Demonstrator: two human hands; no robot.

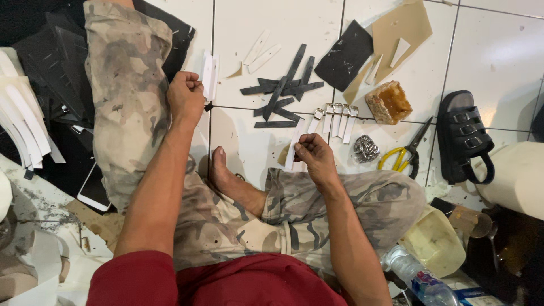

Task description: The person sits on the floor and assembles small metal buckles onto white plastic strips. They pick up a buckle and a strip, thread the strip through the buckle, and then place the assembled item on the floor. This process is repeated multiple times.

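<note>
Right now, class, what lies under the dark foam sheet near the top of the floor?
Under the dark foam sheet lies a tan sheet, which sticks out to its right on the tiled floor. The foam hides the tan sheet's left part, so anything else beneath cannot be seen.

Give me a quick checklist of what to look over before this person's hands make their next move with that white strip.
1. White strip held: ok, pinched in the right hand.
2. Left hand free: cannot tell, it is a closed fist by the stack of white pieces.
3. Buckled white straps nearby: ok, in a row just beyond the right hand.
4. Black strips tidy: not ok, they lie crossed in a loose pile.
5. Yellow-handled scissors clear of the hands: ok, on the tiles to the right.
</note>
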